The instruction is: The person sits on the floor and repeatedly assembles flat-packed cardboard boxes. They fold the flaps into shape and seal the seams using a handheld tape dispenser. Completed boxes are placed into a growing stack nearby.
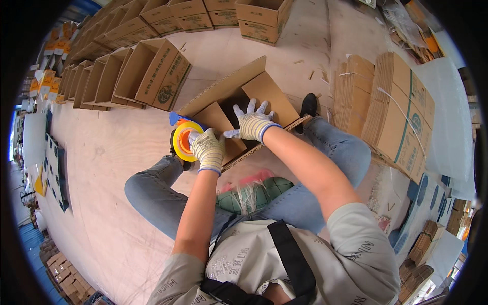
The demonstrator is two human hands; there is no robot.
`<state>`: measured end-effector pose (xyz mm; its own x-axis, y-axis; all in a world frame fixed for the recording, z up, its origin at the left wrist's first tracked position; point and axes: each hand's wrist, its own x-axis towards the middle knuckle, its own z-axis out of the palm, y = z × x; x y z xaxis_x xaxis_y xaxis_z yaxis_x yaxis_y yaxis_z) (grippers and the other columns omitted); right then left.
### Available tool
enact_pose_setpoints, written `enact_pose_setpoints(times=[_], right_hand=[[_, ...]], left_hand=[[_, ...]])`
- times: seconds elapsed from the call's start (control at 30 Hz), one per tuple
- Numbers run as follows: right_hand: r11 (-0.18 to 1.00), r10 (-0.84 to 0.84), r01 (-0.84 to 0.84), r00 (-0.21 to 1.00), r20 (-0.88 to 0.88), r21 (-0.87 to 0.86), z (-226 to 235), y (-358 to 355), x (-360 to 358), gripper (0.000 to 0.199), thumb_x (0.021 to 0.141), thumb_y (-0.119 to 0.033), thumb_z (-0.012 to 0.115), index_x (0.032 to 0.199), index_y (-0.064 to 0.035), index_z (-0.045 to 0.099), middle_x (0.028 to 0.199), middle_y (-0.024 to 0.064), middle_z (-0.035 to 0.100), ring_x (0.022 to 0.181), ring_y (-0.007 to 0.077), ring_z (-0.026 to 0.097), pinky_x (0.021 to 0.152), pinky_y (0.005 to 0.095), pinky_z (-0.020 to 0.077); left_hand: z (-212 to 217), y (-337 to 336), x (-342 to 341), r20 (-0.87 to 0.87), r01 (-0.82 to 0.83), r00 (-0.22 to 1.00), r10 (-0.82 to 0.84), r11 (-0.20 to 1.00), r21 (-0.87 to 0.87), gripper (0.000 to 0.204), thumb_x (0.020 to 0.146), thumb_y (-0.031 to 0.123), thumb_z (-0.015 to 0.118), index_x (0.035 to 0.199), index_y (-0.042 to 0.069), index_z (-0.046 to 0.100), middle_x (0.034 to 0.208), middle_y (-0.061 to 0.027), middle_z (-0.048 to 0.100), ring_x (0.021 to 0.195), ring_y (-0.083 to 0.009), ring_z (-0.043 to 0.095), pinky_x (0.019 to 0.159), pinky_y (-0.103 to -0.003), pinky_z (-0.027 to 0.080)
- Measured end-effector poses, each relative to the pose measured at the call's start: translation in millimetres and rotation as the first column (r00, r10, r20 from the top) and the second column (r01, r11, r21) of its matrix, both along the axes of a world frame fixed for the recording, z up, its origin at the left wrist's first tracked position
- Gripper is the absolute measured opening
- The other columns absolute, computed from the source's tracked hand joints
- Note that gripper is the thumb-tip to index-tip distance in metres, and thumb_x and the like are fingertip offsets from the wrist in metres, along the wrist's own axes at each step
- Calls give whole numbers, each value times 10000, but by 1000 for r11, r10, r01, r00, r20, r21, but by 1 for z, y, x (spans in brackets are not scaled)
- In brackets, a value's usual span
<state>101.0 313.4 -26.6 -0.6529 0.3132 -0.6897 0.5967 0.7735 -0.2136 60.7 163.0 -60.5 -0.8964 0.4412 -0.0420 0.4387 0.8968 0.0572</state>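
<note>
A brown cardboard box (264,91) lies between my knees with its flaps folded in. My right hand (252,123), in a white knit glove, rests spread on the flaps and presses them down. My left hand (207,149), gloved the same way, grips a tape dispenser (181,136) with a yellow roll and blue handle at the box's left end.
Rows of assembled open boxes (147,71) stand at the upper left and along the top (259,20). Strapped bundles of flat cardboard (401,112) are stacked at my right. A green cushion (259,190) lies under me on the plywood floor (112,152).
</note>
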Motion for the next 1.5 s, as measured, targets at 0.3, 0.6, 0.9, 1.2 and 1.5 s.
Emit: enact_pose_setpoints(times=[0.3,0.6,0.9,1.2,1.5], right_hand=[[997,70,-71,975,212,-5,-19,14,-12,778,785,-600,572,1408,-194,346,1524,186,-27,1345,534,7,1046,629,211],[989,129,-141,960,247,33,-26,12,-15,911,733,-666,586,1431,-152,308,1530,167,-48,1342,535,-19,1056,612,207],[816,563,-458,492,-664,353,21,28,96,584,880,-594,372,991,-78,622,726,120,647,800,277,632,988,443,372],[825,70,357,704,-707,438,-68,73,29,627,820,-529,517,1252,-75,500,1256,160,528,1196,302,464,1028,579,229],[757,-441,652,557,-704,41,-81,87,42,725,806,-626,498,1233,-39,510,1117,162,616,1047,294,574,887,420,443]], left_hand=[[72,13,-60,-322,144,940,117,718,681,337,820,310,665,1019,39,670,914,-160,679,777,-282,620,773,-378,470],[8,66,-57,-247,527,760,-602,792,-309,247,801,296,611,936,100,676,1019,-145,516,932,-288,484,754,-431,400],[-12,27,-61,-106,714,683,-722,691,-112,420,770,394,626,1164,250,611,1016,-152,473,917,-332,487,724,-445,411],[-12,27,-75,-75,778,626,-777,628,-12,330,769,261,643,1099,261,653,994,-180,465,855,-365,498,712,-447,426],[3,166,-71,-68,510,851,-521,850,-134,485,802,591,528,966,166,697,1018,-231,529,934,-397,508,766,-469,433]])
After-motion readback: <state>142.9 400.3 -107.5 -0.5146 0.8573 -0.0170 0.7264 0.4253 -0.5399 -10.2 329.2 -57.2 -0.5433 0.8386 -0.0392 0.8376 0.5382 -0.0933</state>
